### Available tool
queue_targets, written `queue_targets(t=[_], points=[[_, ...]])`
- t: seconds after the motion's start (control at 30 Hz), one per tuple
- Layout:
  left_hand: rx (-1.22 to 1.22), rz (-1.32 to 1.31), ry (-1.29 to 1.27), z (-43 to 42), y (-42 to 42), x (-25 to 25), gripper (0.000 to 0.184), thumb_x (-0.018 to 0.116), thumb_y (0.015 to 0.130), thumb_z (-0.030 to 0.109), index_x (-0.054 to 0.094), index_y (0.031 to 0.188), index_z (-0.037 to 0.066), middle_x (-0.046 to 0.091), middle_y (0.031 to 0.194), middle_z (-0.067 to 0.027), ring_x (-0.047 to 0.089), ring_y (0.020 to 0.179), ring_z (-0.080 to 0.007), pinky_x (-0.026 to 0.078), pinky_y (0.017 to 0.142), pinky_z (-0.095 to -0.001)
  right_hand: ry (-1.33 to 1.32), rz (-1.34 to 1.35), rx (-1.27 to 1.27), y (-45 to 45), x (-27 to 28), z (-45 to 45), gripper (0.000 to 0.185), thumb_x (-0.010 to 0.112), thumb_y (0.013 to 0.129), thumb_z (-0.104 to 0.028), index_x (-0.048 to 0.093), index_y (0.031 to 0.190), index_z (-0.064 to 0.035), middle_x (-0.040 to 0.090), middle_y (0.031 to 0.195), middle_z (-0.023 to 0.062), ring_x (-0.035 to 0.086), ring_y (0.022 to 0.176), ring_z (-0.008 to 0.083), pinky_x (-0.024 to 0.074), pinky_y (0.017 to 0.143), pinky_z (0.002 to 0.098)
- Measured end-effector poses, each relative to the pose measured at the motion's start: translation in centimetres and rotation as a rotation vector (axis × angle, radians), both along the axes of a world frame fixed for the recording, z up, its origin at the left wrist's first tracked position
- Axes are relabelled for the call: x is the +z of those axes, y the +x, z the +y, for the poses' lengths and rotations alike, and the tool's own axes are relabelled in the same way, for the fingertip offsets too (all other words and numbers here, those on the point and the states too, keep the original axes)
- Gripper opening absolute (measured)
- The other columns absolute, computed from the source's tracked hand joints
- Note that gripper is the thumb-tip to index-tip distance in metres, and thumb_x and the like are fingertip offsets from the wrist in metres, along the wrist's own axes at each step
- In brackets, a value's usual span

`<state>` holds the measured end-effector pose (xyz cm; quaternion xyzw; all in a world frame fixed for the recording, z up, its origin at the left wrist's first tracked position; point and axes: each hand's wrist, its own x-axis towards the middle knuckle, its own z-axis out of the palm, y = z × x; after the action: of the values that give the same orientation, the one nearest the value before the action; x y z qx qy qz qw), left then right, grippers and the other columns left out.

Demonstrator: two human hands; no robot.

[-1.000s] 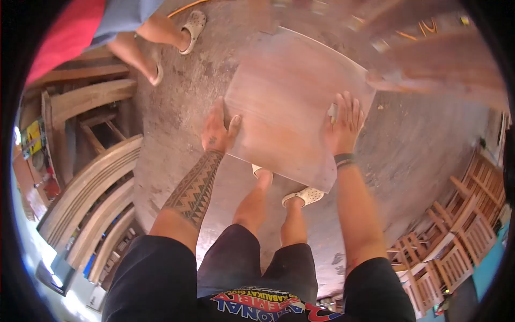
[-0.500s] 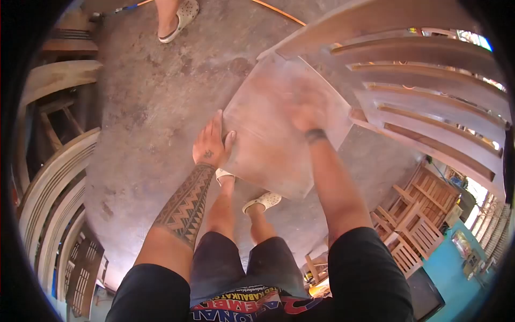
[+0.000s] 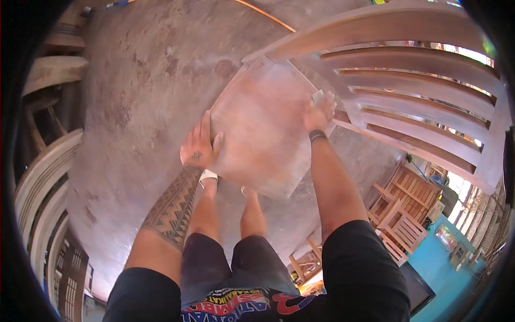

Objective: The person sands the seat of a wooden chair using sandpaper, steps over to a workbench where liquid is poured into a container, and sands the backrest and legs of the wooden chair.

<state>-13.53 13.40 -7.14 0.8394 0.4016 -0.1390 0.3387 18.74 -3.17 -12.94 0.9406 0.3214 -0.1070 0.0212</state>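
Note:
A flat wooden panel (image 3: 263,129) lies in front of me, joined or set against a slatted wooden backrest (image 3: 407,80) at the right. My left hand (image 3: 201,145) rests at the panel's left edge, fingers extended and thumb apart on the surface. Near the panel's right edge, my right hand (image 3: 319,111) is closed around a small pale block (image 3: 317,97). The block's underside is hidden.
Curved slatted wooden furniture (image 3: 45,177) stands along the left. Wooden chairs (image 3: 402,228) are at the lower right beside a turquoise surface (image 3: 442,268). An orange cord (image 3: 265,16) crosses the floor at the top.
The view has shifted, bringing the slatted backrest fully into sight. The other person's legs have left the view. My right hand has moved over the panel; my left stays at its left edge.

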Motion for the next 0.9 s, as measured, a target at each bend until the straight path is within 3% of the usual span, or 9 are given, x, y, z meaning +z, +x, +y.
queue_targets(t=[0.1, 0.13, 0.23, 0.33, 0.43, 0.53, 0.73, 0.83, 0.9], points=[[-0.003, 0.044, -0.019, -0.4, 0.5, 0.3, 0.084, 0.06, 0.106, 0.053, 0.027, 0.173, 0.015, 0.057, 0.158, -0.0148, 0.06, 0.137, -0.0361, 0.051, 0.114, -0.049, -0.087, 0.122, -0.393, 0.8, 2.3, 0.1, 0.1, 0.041, 0.106, -0.071, 0.016, 0.176, -0.0045, 0.009, 0.185, 0.02, 0.004, 0.169, 0.0452, 0.0036, 0.136, 0.0579], [-0.009, 0.056, -0.009, -0.4, 0.3, 0.2, 0.084, 0.06, 0.106, 0.053, 0.027, 0.173, 0.015, 0.057, 0.158, -0.0149, 0.06, 0.137, -0.0364, 0.051, 0.114, -0.049, -0.196, 0.267, -0.36, 0.0, 4.6, 3.1, 0.1, 0.041, 0.106, -0.071, 0.017, 0.176, -0.0045, 0.009, 0.185, 0.0203, 0.004, 0.17, 0.0442, 0.0034, 0.136, 0.0582], [0.005, -0.062, 0.068, -0.8, -0.4, -1.2, 0.084, 0.061, 0.105, 0.054, 0.028, 0.173, 0.015, 0.058, 0.157, -0.0153, 0.061, 0.136, -0.0369, 0.051, 0.114, -0.0491, -0.051, 0.061, 0.068, -4.5, -1.8, 9.4, 0.103, 0.044, 0.103, -0.074, 0.019, 0.176, -0.0064, 0.013, 0.184, 0.0213, 0.009, 0.17, 0.0411, 0.0041, 0.136, 0.0597], [0.009, -0.02, 0.07, -0.7, -0.2, -1.0, 0.085, 0.062, 0.105, 0.055, 0.03, 0.172, 0.016, 0.058, 0.156, -0.016, 0.061, 0.136, -0.0369, 0.051, 0.113, -0.049, 0.233, 0.135, 0.265, -5.6, 3.2, 7.3, 0.103, 0.048, 0.102, -0.073, 0.018, 0.177, -0.0088, 0.017, 0.183, 0.0203, 0.012, 0.17, 0.0395, 0.0043, 0.136, 0.0607], [0.032, -0.093, 0.133, -1.3, -0.4, -1.5, 0.084, 0.063, 0.104, 0.054, 0.032, 0.172, 0.016, 0.06, 0.154, -0.017, 0.061, 0.136, -0.0376, 0.051, 0.113, -0.051, 0.146, 0.063, 0.166, -3.3, 3.8, -1.2, 0.104, 0.057, 0.101, -0.069, 0.018, 0.177, -0.0092, 0.021, 0.182, 0.0195, 0.012, 0.169, 0.0413, 0.0073, 0.135, 0.0614], [0.093, 0.037, -0.018, -0.9, 0.7, 1.1, 0.083, 0.065, 0.104, 0.054, 0.035, 0.17, 0.015, 0.059, 0.154, -0.019, 0.059, 0.14, -0.0395, 0.048, 0.116, -0.0539, 0.263, 0.033, -0.025, -3.9, 3.9, -10.4, 0.094, 0.066, 0.101, -0.057, 0.031, 0.173, -0.0078, 0.029, 0.18, 0.0176, 0.02, 0.168, 0.0404, 0.0139, 0.135, 0.0581], [0.092, -0.309, 0.395, -1.8, 4.3, -0.6, 0.075, 0.081, 0.095, 0.036, 0.051, 0.16, 0.013, 0.059, 0.149, -0.0188, 0.054, 0.143, -0.0393, 0.044, 0.119, -0.052, 0.359, 0.17, 0.233, -5.1, 6.0, -16.7, 0.049, 0.074, 0.098, -0.03, 0.07, 0.142, -0.0088, 0.064, 0.155, 0.0137, 0.054, 0.149, 0.0368, 0.0373, 0.127, 0.0539], [-0.081, -0.636, 0.13, -3.6, 12.4, 3.4, 0.073, 0.083, 0.093, 0.022, 0.052, 0.157, 0.008, 0.057, 0.152, -0.0207, 0.051, 0.146, -0.0412, 0.042, 0.124, -0.0499, 0.527, 0.147, 0.212, -4.4, 5.9, -16.8, 0.03, 0.074, 0.099, -0.022, 0.077, 0.123, -0.0048, 0.076, 0.131, 0.0145, 0.069, 0.13, 0.0358, 0.05, 0.114, 0.0477], [-0.074, -0.819, 0.041, -5.6, 18.8, 8.2, 0.075, 0.08, 0.095, 0.022, 0.048, 0.16, 0.007, 0.053, 0.158, -0.0225, 0.048, 0.149, -0.0422, 0.04, 0.126, -0.0506, 0.62, 0.398, -0.149, -5.1, 9.4, -15.2, 0.028, 0.073, 0.101, -0.023, 0.078, 0.119, -0.0017, 0.078, 0.12, 0.0159, 0.074, 0.118, 0.0357, 0.0549, 0.104, 0.0451]])
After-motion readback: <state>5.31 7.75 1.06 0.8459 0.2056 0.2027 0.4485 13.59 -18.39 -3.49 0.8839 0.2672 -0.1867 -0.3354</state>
